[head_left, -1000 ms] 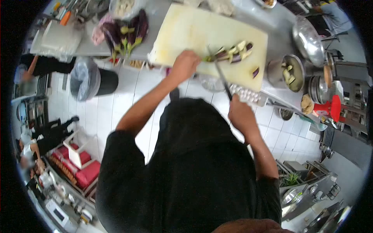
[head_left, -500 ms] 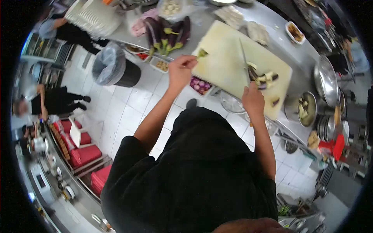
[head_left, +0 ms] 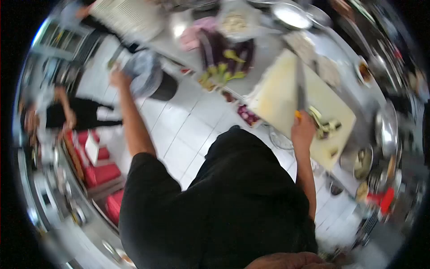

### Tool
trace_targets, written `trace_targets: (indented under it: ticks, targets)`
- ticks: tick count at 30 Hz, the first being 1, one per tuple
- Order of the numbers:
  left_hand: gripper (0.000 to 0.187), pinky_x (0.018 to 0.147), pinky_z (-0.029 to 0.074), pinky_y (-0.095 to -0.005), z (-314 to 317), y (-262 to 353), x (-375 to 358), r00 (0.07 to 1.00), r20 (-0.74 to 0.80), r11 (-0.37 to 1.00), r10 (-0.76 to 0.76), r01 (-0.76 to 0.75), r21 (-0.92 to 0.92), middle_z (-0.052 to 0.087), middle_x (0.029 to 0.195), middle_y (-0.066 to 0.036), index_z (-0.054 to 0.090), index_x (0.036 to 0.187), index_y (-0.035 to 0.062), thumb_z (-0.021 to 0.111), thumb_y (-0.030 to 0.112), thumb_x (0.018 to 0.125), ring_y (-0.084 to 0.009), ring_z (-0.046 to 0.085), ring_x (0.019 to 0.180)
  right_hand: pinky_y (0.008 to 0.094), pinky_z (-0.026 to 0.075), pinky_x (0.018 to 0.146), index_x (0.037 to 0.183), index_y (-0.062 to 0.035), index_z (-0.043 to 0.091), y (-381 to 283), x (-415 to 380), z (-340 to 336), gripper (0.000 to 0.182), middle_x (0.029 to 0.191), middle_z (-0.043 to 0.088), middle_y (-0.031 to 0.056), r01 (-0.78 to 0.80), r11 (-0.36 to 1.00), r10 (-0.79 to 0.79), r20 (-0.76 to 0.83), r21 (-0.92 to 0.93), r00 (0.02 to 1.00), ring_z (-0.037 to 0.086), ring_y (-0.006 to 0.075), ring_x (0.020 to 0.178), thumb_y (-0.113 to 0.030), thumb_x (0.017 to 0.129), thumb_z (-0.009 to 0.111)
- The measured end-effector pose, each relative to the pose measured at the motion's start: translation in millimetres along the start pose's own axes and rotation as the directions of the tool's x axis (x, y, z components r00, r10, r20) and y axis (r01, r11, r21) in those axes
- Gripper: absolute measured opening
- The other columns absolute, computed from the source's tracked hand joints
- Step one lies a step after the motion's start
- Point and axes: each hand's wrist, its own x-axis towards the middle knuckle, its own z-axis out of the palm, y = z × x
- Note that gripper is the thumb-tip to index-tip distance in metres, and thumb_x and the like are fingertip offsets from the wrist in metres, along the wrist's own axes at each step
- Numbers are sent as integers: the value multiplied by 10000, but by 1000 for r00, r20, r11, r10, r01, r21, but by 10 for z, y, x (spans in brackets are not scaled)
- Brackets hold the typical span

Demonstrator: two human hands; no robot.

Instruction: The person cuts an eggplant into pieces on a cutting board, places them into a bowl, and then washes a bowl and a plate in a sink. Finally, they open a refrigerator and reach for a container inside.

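Observation:
My left hand [head_left: 120, 79] is stretched out at the left beside the lined bin [head_left: 148, 74]; a small greenish piece [head_left: 112, 62], blurred, is at its fingertips. With my right hand [head_left: 303, 128] I grip the handle of a knife [head_left: 300, 85], whose blade lies over the pale cutting board [head_left: 280, 85]. Cut eggplant pieces [head_left: 329, 127] rest on the board just right of that hand. Whole eggplants [head_left: 224, 51] with green stems lie on the counter, left of the board.
A metal pot [head_left: 362, 162] with pale pieces stands right of the board, near a large steel bowl [head_left: 386, 127]. Chopped purple onion [head_left: 247, 114] sits below the board. A person [head_left: 60, 110] stands at the left near red bins [head_left: 101, 175].
My left hand has swung left from the board's edge to the bin, with the green piece. My right hand still holds the knife. The whole view has shifted.

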Motion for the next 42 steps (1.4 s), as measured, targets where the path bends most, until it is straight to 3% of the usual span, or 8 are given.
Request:
trace_targets:
  ticks: [1, 3, 5, 11, 17, 23, 32, 42]
  targets:
    - [761, 832, 535, -395, 838, -340, 581, 921, -341, 930, 186, -277, -242, 658, 1155, -83, 442, 1451, 214, 739, 187, 750, -228, 655, 1012, 495, 487, 803, 1001, 0, 626, 53, 25, -47, 183, 914, 651, 221, 23, 999, -25, -43, -40, 999, 613, 433, 919, -136, 878, 619]
    - [783, 933, 504, -420, 592, -155, 793, 999, -21, 754, 32, -38, -655, 626, 1249, -110, 416, 1469, 150, 770, 275, 781, -273, 605, 1125, 488, 506, 733, 888, -45, 673, 150, 90, -197, 119, 880, 661, 205, -56, 998, 55, -33, -17, 998, 630, 420, 840, -132, 882, 591]
    - [793, 955, 494, -446, -620, 509, 171, 954, 195, -40, -228, 191, -981, 609, 1272, -193, 353, 1503, 52, 718, 374, 877, -339, 567, 1169, 496, 504, 696, 859, -67, 678, 180, 177, -449, 105, 824, 651, 201, -147, 989, 143, -173, -11, 974, 631, 413, 784, -121, 875, 589]
    - [523, 824, 439, -472, -400, 1186, -976, 961, -208, 319, -184, -142, -937, 661, 1003, -311, 660, 1056, -107, 491, 384, 1003, -402, 587, 839, 483, 492, 644, 846, -48, 690, 443, 355, -1233, 131, 723, 629, 208, -253, 953, 295, -320, 166, 900, 629, 415, 710, -141, 874, 602]
    - [435, 821, 440, -412, -754, 1683, -2160, 951, -297, 208, -87, -275, -939, 654, 940, -214, 655, 1041, -89, 506, 319, 1023, -305, 573, 879, 377, 510, 597, 788, -8, 690, 1724, 799, -1422, 204, 671, 658, 157, -349, 791, 476, -146, 503, 867, 669, 295, 648, -176, 879, 617]
    - [424, 721, 457, -306, -1606, 1996, -3014, 984, -164, 124, 67, -171, -977, 603, 921, -72, 625, 1112, -68, 551, 339, 1019, -149, 541, 833, 304, 533, 567, 814, -16, 654, 3238, 2034, -1319, 174, 717, 665, 116, -472, 127, 732, 239, 872, 638, 646, 195, 620, -167, 891, 611]
    - [279, 686, 431, -279, -2102, 1618, -4371, 992, 42, 269, 115, 10, -963, 586, 919, -69, 643, 1011, -29, 591, 244, 1003, -131, 524, 780, 437, 576, 714, 1310, 4, 432, 4382, 3407, -755, 416, 1034, 630, 223, -598, -34, 740, 423, 800, 523, 687, 354, 855, -222, 967, 501]
    - [229, 718, 434, -296, -2034, 1564, -5007, 964, 148, 283, 222, 81, -956, 583, 934, -77, 649, 985, -5, 589, 216, 992, -164, 529, 819, 436, 592, 715, 1243, 49, 505, 4495, 3660, -487, 314, 1112, 627, 236, -409, -55, 758, 305, 911, 576, 687, 348, 846, -70, 961, 436]
